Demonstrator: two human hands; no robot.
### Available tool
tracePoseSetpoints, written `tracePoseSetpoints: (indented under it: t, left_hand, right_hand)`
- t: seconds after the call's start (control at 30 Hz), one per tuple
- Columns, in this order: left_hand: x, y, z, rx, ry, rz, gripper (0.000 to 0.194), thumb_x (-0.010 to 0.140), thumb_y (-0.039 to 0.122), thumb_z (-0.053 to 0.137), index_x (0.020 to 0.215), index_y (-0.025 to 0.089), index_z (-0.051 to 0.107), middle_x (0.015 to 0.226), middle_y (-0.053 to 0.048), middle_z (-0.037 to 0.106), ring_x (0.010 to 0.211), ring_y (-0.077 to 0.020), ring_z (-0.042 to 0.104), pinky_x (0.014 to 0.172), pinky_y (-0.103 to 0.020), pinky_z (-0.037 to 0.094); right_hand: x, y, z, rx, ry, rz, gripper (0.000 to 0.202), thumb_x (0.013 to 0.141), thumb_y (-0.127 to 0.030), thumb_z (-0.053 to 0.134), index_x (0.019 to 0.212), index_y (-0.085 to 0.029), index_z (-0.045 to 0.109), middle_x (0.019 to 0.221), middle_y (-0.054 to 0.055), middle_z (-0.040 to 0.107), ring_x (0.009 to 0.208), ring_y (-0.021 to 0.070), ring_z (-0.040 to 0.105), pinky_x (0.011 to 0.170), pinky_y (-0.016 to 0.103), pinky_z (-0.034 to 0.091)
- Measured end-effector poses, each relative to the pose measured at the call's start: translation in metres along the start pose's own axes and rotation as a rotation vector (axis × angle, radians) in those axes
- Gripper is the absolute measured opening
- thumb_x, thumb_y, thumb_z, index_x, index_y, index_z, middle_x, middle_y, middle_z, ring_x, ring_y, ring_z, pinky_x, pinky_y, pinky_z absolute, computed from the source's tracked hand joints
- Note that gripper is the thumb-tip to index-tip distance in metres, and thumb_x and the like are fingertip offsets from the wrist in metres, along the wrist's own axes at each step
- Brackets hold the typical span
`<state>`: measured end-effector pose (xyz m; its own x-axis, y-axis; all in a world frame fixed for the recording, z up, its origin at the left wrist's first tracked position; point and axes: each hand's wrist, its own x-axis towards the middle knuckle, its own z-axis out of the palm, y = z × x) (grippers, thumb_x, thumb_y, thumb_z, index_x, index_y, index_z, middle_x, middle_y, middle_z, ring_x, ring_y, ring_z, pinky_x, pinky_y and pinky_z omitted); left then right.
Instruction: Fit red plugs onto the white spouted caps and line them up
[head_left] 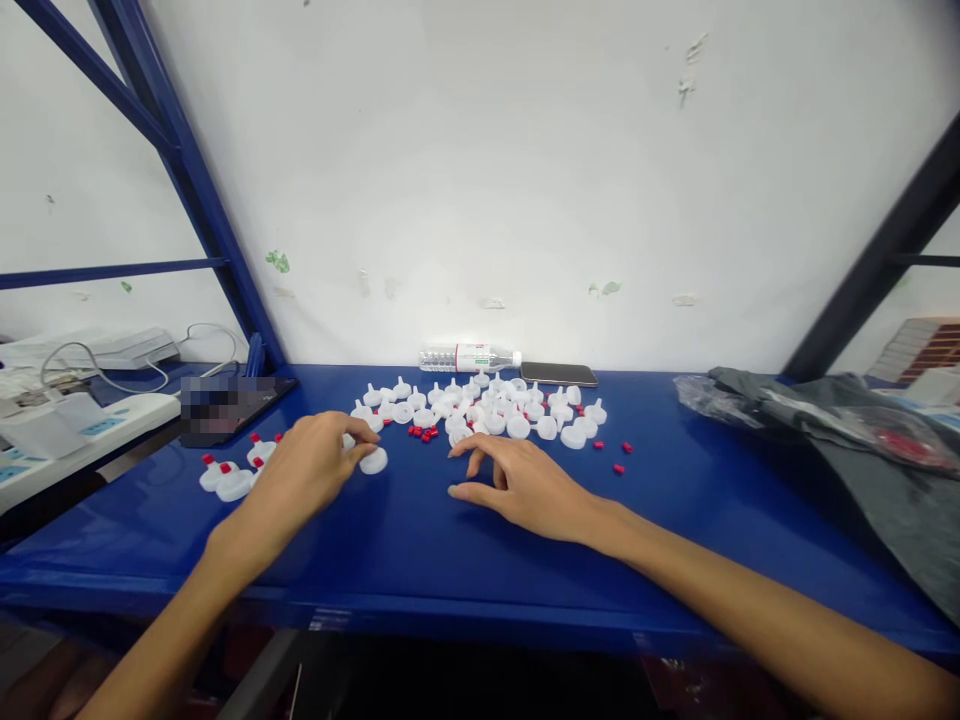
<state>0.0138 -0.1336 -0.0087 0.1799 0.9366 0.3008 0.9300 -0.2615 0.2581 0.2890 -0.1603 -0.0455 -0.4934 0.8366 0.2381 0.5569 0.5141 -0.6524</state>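
Note:
My left hand (319, 455) is closed, thumb and fingertips pinched at a white plastic nozzle cap (373, 461), whose round base tilts toward me; its spout is hidden by the fingers. To the right, my right hand (517, 482) hovers at the near edge of a heap of white nozzle caps (495, 405). Its thumb and forefinger are apart with nothing visible between them. Small red tips (424, 433) lie between the hands, and a few more red tips (619, 468) sit right of the heap. Left of my left hand stand several white caps with red tips fitted (234, 483).
Against the wall lie a clear bottle (469, 358) and a phone (559, 375). A dark flat device (236, 405) and a power strip (112, 425) are at left. Grey bags (862, 440) cover the right side of the blue table (420, 560). Blue posts (191, 190) frame the left.

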Motion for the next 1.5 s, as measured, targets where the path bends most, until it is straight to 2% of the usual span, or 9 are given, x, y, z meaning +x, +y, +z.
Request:
tracePoseSetpoints:
  t: [0.27,0.5,0.67,0.8,0.93,1.1,1.23,1.33,1.5]
  left_hand:
    - [0.009,-0.019,-0.008,0.231,-0.045,-0.046,0.025,0.086,0.032,0.062,0.098,0.026,0.083,0.103,-0.013,0.079,0.092,-0.0367,0.072,0.072,-0.038,0.050]
    - [0.022,0.018,-0.018,0.335,-0.018,0.013,0.039,0.092,0.040,0.064,0.123,0.018,0.075,0.113,-0.016,0.076,0.117,-0.0413,0.063,0.090,-0.046,0.052]
    - [0.045,0.043,0.007,0.388,-0.083,0.072,0.044,0.093,0.032,0.067,0.134,0.016,0.064,0.125,-0.014,0.070,0.123,-0.0322,0.060,0.100,-0.044,0.051]
    - [0.062,0.039,0.030,0.448,-0.124,0.059,0.033,0.097,0.035,0.065,0.123,0.016,0.065,0.126,-0.010,0.067,0.112,-0.0260,0.065,0.094,-0.049,0.055]
    - [0.064,0.034,0.030,0.425,-0.096,0.083,0.029,0.097,0.032,0.066,0.120,0.016,0.065,0.123,-0.009,0.067,0.111,-0.0253,0.066,0.094,-0.048,0.056]
    - [0.044,0.038,0.011,0.249,0.052,0.116,0.044,0.092,0.017,0.057,0.136,0.011,0.060,0.122,-0.017,0.068,0.113,-0.0327,0.067,0.098,-0.048,0.053]
    - [0.008,0.050,0.007,0.030,0.063,0.167,0.041,0.092,0.032,0.059,0.131,0.020,0.065,0.117,-0.008,0.070,0.082,-0.0188,0.073,0.084,-0.032,0.059]
    - [-0.021,0.057,0.017,-0.341,-0.006,0.246,0.029,0.092,0.042,0.062,0.111,0.024,0.073,0.113,-0.004,0.072,0.082,-0.0167,0.071,0.081,-0.028,0.059]
    - [-0.047,0.057,0.044,-0.478,-0.090,0.269,0.028,0.087,0.038,0.067,0.113,0.031,0.075,0.107,-0.003,0.074,0.080,-0.0190,0.065,0.075,-0.031,0.055]
  right_hand:
    - [-0.001,-0.001,0.000,-0.014,0.009,-0.017,0.029,0.098,-0.041,0.062,0.123,-0.027,0.065,0.102,0.000,0.072,0.070,0.0124,0.059,0.066,0.028,0.042]
    - [0.000,0.003,0.001,-0.038,0.033,-0.052,0.025,0.099,-0.039,0.062,0.120,-0.028,0.066,0.101,-0.001,0.073,0.076,0.0139,0.061,0.067,0.027,0.043]
    - [0.000,0.004,0.004,-0.070,0.052,-0.084,0.022,0.099,-0.035,0.062,0.118,-0.026,0.066,0.098,-0.001,0.073,0.076,0.0141,0.062,0.070,0.027,0.043]
    - [0.000,0.004,0.003,-0.088,0.065,-0.102,0.020,0.099,-0.032,0.062,0.117,-0.026,0.067,0.098,0.000,0.073,0.076,0.0145,0.062,0.070,0.027,0.043]
    - [-0.001,0.003,0.004,-0.085,0.070,-0.109,0.019,0.098,-0.029,0.062,0.116,-0.025,0.067,0.096,-0.001,0.075,0.074,0.0138,0.063,0.069,0.027,0.042]
    - [0.002,0.002,-0.005,-0.137,0.219,-0.048,0.016,0.100,-0.028,0.056,0.108,-0.025,0.070,0.091,-0.001,0.077,0.072,0.0142,0.065,0.066,0.027,0.040]
    - [0.005,0.000,-0.040,-0.340,0.333,0.051,0.018,0.100,-0.029,0.055,0.106,-0.025,0.072,0.086,0.000,0.078,0.071,0.0175,0.067,0.064,0.029,0.039]
    - [-0.006,0.001,-0.078,-0.509,0.353,0.151,0.017,0.096,-0.033,0.060,0.097,-0.026,0.075,0.085,0.001,0.079,0.072,0.0213,0.069,0.060,0.030,0.038]
    - [-0.056,0.022,-0.107,-0.555,0.384,0.349,0.024,0.094,-0.041,0.062,0.085,-0.024,0.078,0.083,0.005,0.079,0.072,0.0234,0.071,0.059,0.031,0.042]
